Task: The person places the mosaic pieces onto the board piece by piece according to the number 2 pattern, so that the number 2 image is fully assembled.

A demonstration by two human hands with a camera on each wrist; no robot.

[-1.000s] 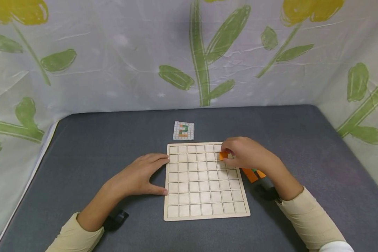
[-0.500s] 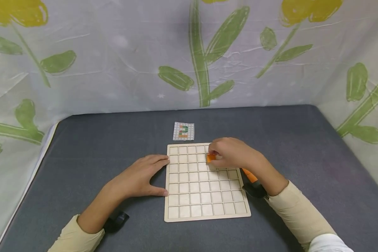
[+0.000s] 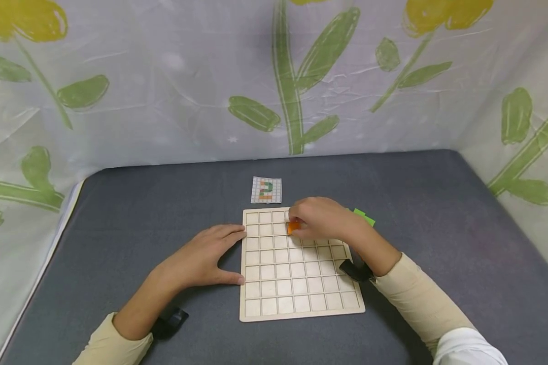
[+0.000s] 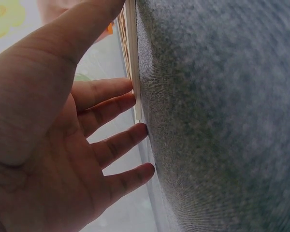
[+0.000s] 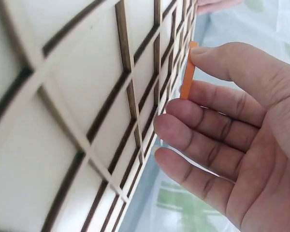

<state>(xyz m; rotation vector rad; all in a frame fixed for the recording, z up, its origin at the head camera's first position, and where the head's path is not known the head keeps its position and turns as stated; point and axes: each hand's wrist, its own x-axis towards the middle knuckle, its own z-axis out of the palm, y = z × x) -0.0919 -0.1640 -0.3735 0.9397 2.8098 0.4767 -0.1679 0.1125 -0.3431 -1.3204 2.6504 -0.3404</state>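
My right hand (image 3: pixel 323 219) pinches a thin square orange tile (image 5: pixel 187 72) between thumb and forefinger, over the upper rows of a pale wooden grid board (image 3: pixel 283 271). In the right wrist view the tile stands edge-on, close to the board's raised grid lines, and the other fingers are bent below it. At the board's left edge, my left hand (image 3: pixel 203 257) rests with thumb and fingers spread and their tips touching the rim. The left wrist view shows these fingers (image 4: pixel 118 147) extended beside the board's edge, with nothing gripped.
A small grid card (image 3: pixel 266 190) with a green and orange pattern lies beyond the board. Bright green tiles (image 3: pixel 364 217) peek out behind the right wrist. The dark grey tabletop (image 3: pixel 164 197) ends at a flower-printed curtain (image 3: pixel 178 101).
My right hand has moved left across the board's upper rows with the orange tile. Orange tiles right of the board are now hidden by the arm; green ones show. The left hand stays put.
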